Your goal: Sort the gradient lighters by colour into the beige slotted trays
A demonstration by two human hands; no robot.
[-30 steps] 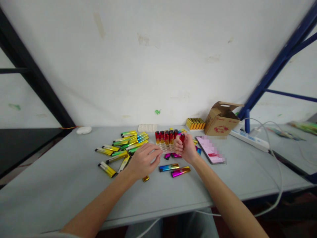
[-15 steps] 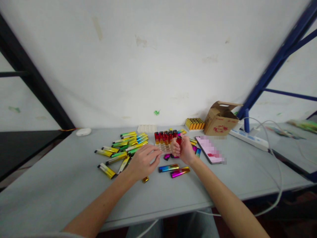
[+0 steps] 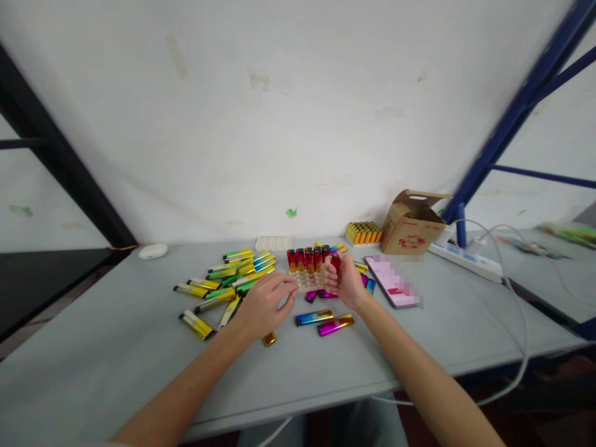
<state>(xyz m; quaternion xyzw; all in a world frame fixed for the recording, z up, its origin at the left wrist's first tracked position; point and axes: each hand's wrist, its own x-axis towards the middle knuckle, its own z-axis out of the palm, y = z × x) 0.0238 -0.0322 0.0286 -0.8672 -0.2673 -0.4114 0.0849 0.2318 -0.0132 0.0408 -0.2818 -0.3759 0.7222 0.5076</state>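
A red lighter (image 3: 336, 262) sits in the right hand (image 3: 347, 284), held in a narrow grip between the fingers and thumb, with only its red top showing above them. It is just right of the end of a row of red-and-gold lighters (image 3: 305, 259) that stand upright in a pale holder (image 3: 305, 284) near the middle of the table. The left hand (image 3: 263, 304) is open and loosely curved, holding nothing that can be seen. Its fingertips (image 3: 294, 293) are at the front edge of the holder, but whether they touch it cannot be told.

Left of the hands lies a loose heap of yellow and green lighters (image 3: 228, 279). A short gold lighter (image 3: 269, 339) lies just below the left hand. A blue-and-gold lighter (image 3: 314, 317) and a pink-and-gold lighter (image 3: 336, 325) lie flat side by side in front of the hands, and a magenta lighter (image 3: 311, 296) lies just under the holder.

To the right of the hands is a phone (image 3: 392, 281) with a blurred screen. Along the back of the gray table (image 3: 139, 354) are a white tray (image 3: 273, 243), a block of orange lighters (image 3: 363, 233), and an open cardboard box (image 3: 410, 226). A white power strip (image 3: 465, 261) lies at the right, and a white oval object (image 3: 153, 251) sits at the far left of the table.
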